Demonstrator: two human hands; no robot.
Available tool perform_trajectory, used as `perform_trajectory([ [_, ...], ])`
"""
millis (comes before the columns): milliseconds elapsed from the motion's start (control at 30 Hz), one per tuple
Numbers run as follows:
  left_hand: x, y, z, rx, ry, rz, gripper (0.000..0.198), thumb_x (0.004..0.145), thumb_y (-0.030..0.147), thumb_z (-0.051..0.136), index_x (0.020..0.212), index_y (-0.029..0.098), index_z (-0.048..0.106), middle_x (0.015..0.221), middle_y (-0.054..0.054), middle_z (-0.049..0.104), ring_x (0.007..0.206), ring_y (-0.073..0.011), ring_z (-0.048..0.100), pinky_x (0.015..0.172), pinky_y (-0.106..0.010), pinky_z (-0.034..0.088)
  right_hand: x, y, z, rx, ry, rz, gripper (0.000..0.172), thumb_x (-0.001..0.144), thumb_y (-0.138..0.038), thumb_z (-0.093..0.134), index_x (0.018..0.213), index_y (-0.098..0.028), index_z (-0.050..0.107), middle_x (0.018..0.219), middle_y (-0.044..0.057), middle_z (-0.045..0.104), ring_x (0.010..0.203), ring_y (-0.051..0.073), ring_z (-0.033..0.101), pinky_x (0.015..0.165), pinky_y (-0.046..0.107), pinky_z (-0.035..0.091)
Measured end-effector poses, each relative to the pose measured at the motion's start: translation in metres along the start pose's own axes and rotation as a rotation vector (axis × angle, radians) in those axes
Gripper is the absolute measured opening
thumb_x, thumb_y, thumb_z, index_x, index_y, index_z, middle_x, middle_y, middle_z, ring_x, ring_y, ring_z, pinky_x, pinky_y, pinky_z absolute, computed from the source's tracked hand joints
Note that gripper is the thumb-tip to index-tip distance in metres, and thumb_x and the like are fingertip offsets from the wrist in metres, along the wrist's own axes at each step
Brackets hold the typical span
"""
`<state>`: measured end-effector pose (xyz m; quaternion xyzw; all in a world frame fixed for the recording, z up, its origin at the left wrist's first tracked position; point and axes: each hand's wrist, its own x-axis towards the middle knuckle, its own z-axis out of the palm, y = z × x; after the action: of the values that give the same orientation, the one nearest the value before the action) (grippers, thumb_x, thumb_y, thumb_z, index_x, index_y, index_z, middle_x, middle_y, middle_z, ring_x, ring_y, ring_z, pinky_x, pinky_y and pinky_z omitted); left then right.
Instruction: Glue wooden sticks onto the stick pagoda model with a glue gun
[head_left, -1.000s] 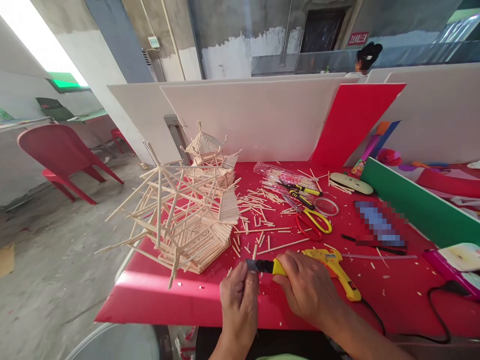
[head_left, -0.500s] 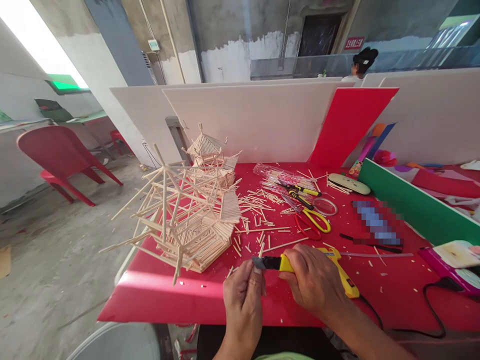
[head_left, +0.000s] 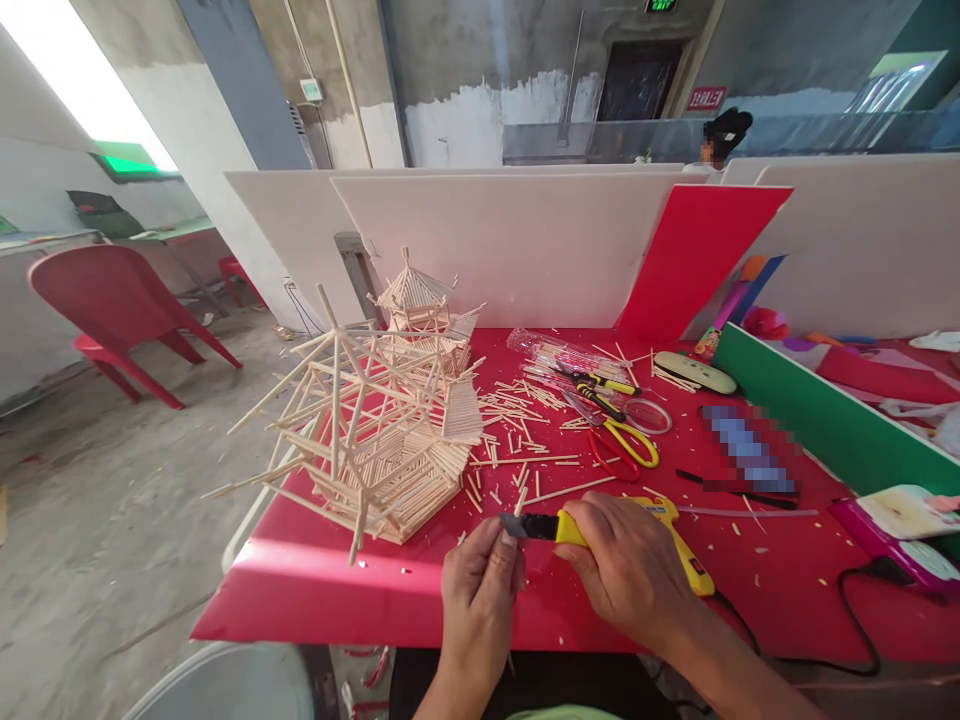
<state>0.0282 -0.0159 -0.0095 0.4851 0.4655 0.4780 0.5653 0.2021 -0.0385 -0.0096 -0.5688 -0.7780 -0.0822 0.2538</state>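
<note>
My right hand (head_left: 626, 560) is wrapped round the yellow handle of a utility knife (head_left: 540, 526), its blade pointing left. The blade tip meets the pinched thumb and fingers of my left hand (head_left: 484, 575). A thin wooden stick (head_left: 520, 498) pokes up just beyond the blade and appears to be held in my left hand, whose fingers hide most of it. Left of both hands stands a pavilion-like model (head_left: 390, 430) built of wooden sticks, with an open roof frame. Beyond the knife, short cut sticks (head_left: 517, 402) lie scattered.
A yellow glue gun (head_left: 694, 560) lies beside my right hand on the red table (head_left: 337, 610). Farther back are yellow-handled scissors (head_left: 634, 440), pliers (head_left: 600, 400), a tape roll (head_left: 649, 415) and bagged sticks (head_left: 555, 355). A green board (head_left: 825, 405) stands right; white panels (head_left: 510, 250) stand behind.
Both hands and the knife have shifted very slightly left in view, with the blade still against the left fingertips. The camera view has tilted a little; the model and tools stay put.
</note>
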Motion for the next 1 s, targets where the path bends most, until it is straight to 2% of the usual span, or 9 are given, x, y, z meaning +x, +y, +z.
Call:
perform_trajectory([
  [167,0.003,-0.004,-0.002,0.011,0.030,0.008,0.044,0.084,0.057,0.058,0.064,0.019,0.053,0.050,0.003,0.045,0.046,-0.0095,0.036,0.043,-0.022,0.028,0.002,-0.009,-0.004,0.151,-0.126,0.088,0.027,0.101,-0.039,0.038,0.107,-0.019,0.055,0.086,0.006,0.064,0.080,0.020,0.060,0.068,0.031,0.039],
  [433,0.006,-0.008,0.000,-0.007,0.015,-0.009,0.045,0.085,0.058,0.057,0.062,0.020,0.050,0.050,0.004,0.044,0.046,-0.0093,0.036,0.044,-0.022,0.027,-0.002,-0.012,-0.003,0.233,-0.197,0.120,0.026,0.101,-0.041,0.038,0.097,-0.021,0.054,0.086,0.005,0.064,0.078,0.019,0.061,0.066,0.030,0.040],
  [667,0.006,-0.007,-0.002,-0.028,0.012,-0.021,0.043,0.085,0.055,0.058,0.063,0.020,0.049,0.050,0.004,0.042,0.046,-0.0089,0.033,0.044,-0.022,0.027,0.001,-0.009,-0.003,0.216,-0.197,0.105,0.025,0.101,-0.040,0.039,0.099,-0.021,0.055,0.084,0.004,0.064,0.076,0.018,0.060,0.064,0.029,0.038],
  [767,0.006,-0.007,-0.003,-0.024,0.017,-0.011,0.044,0.086,0.055,0.058,0.062,0.019,0.050,0.050,0.004,0.042,0.046,-0.0088,0.033,0.044,-0.022,0.027,0.004,-0.006,0.003,0.150,-0.155,0.074,0.028,0.101,-0.041,0.039,0.095,-0.020,0.056,0.080,0.003,0.064,0.070,0.017,0.060,0.062,0.028,0.036],
  [867,0.002,-0.008,-0.003,0.007,0.033,-0.017,0.043,0.086,0.056,0.058,0.065,0.018,0.056,0.049,0.003,0.045,0.046,-0.0096,0.036,0.044,-0.023,0.028,0.005,0.008,0.009,-0.007,-0.040,0.133,0.030,0.101,-0.041,0.038,0.093,-0.019,0.056,0.074,0.004,0.063,0.064,0.018,0.059,0.058,0.029,0.033],
  [933,0.000,-0.008,-0.003,0.017,0.044,-0.029,0.042,0.086,0.056,0.058,0.069,0.017,0.061,0.049,0.003,0.046,0.046,-0.0099,0.037,0.044,-0.023,0.029,0.005,0.018,0.008,-0.065,0.046,0.192,0.030,0.101,-0.041,0.038,0.098,-0.017,0.057,0.073,0.005,0.064,0.064,0.019,0.060,0.058,0.029,0.034],
  [1000,0.001,-0.009,-0.002,0.008,0.061,-0.038,0.044,0.086,0.058,0.057,0.071,0.017,0.062,0.048,0.004,0.045,0.045,-0.0097,0.037,0.044,-0.023,0.029,0.005,0.022,0.003,-0.025,0.093,0.199,0.029,0.101,-0.040,0.039,0.105,-0.017,0.055,0.079,0.007,0.066,0.069,0.020,0.062,0.060,0.029,0.037],
])
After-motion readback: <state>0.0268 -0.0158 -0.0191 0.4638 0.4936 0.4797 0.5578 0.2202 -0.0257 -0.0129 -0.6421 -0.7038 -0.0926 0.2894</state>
